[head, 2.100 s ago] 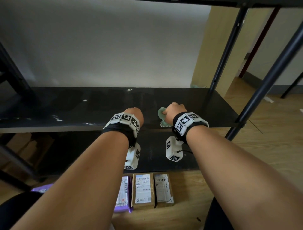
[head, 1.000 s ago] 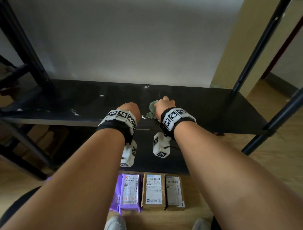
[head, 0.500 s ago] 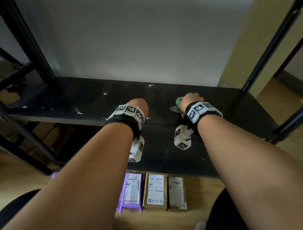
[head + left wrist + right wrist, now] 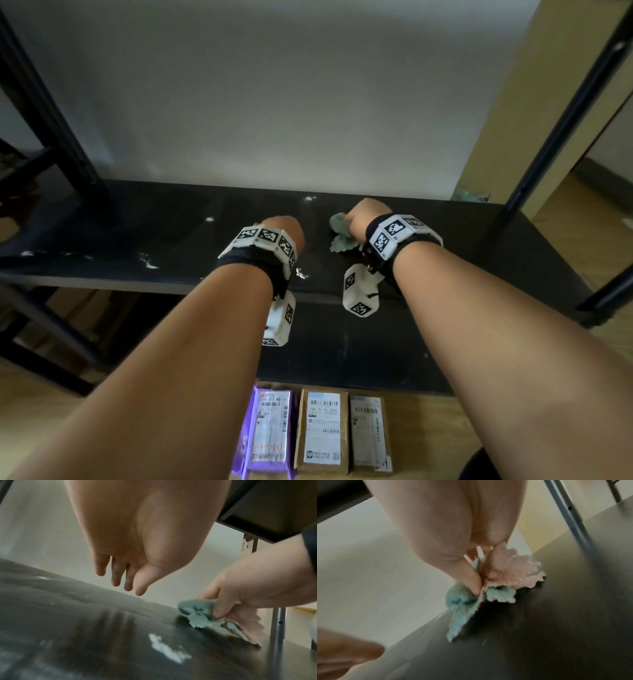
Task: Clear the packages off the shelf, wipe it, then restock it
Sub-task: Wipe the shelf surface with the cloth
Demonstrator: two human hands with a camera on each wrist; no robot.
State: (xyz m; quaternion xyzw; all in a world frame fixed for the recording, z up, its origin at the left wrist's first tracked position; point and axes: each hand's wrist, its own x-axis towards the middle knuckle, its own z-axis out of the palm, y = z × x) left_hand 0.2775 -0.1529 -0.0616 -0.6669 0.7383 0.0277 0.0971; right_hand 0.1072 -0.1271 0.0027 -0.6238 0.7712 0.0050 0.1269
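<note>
The black shelf (image 4: 130, 236) is bare of packages and carries white smudges. My right hand (image 4: 368, 216) grips a bunched cloth (image 4: 339, 228), teal on one side and pink on the other, and presses it onto the shelf near the back wall. The left wrist view shows this cloth (image 4: 197, 609) pinched between thumb and fingers; the right wrist view shows the cloth (image 4: 505, 577) crumpled on the dark board. My left hand (image 4: 284, 229) hovers just above the shelf (image 4: 68, 628), left of the cloth, fingers (image 4: 116, 577) hanging relaxed and holding nothing. Three packages (image 4: 322, 431) lie on the floor.
A purple package (image 4: 270, 431) and two brown boxes (image 4: 370, 433) lie side by side on the wooden floor below a lower black shelf (image 4: 359, 356). Black uprights (image 4: 561, 113) stand at right and left (image 4: 51, 113). A white wall closes the back.
My right hand has slid the cloth from the front middle of the shelf toward the back wall and a little right. The left hand has stayed hovering beside it.
</note>
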